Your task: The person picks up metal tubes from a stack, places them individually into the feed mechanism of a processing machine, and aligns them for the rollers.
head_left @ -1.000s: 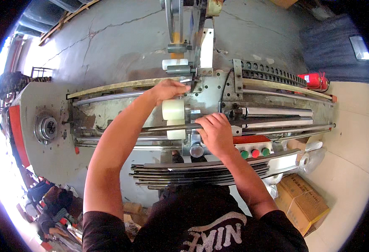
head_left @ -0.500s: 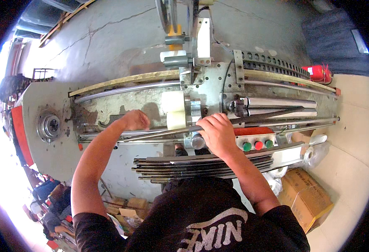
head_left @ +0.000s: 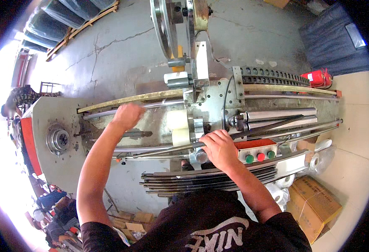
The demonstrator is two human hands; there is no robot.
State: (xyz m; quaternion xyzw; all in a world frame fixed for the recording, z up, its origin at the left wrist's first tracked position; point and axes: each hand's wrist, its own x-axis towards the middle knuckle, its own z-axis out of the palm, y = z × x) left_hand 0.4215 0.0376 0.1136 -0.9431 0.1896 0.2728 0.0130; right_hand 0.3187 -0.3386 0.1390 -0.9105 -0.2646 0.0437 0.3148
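My right hand is closed around a long dark rod. The rod slants across the front of the machine, its thin bare end to the left and its thicker dark part reaching to the right. Up and to the left, my left hand is over the machine bed, apart from the rod, near the toothed rail. Its fingers are curled but smeared by motion. Two cream rollers sit between my hands. Below them, several similar dark rods lie side by side, close to my body.
A round chuck is set in the grey end housing at left. A control box with green and red buttons is right of my right hand. Cartons and wrapped rolls stand at lower right, a red fire extinguisher beyond. People are at far left.
My left hand has moved up and away from the rod, toward the back rail. My right hand keeps its hold on the rod. The whole view has shifted, showing more floor at the top.
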